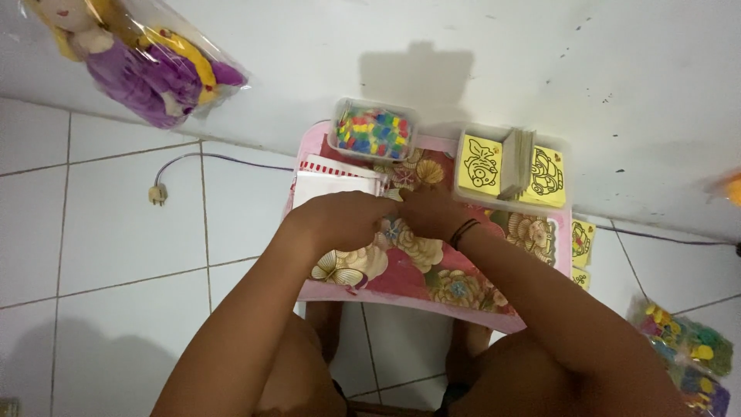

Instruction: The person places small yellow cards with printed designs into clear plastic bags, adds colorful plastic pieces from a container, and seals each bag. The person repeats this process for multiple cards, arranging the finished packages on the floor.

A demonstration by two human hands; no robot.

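Broadly, everything sits around one landmark, the small pink table (pixel 432 297) with a flowered top, standing on a white tiled floor (pixel 116 232) against a white wall (pixel 540 69). Beyond the table's far left, up by the wall, lies a doll (pixel 147 66) in purple and yellow, wrapped in clear plastic; left of the table a grey cable ends in a plug (pixel 157 194) on the tiles; off its near right corner is a clear bag of coloured bits (pixel 691 351). On the table's far right edge a clear tray (pixel 461 197) holds yellow cards with black line drawings (pixel 479 164) standing in stacks; at its far middle a smaller clear tub (pixel 337 143) is filled with small coloured pieces (pixel 373 130); at its far left lies a stack of white packets (pixel 328 185) with red-striped edges. More yellow cards hang off the right edge. Over the middle of the table the left hand (pixel 343 216) and right hand (pixel 432 210) meet, both curled with fingertips together, and seem to pinch something small between them; what it is cannot be made out, nor how firmly either closes on it. As for progress, both containers look nearly full and no finished piece shows, so the work seems early. The table's legs are mostly hidden under it.
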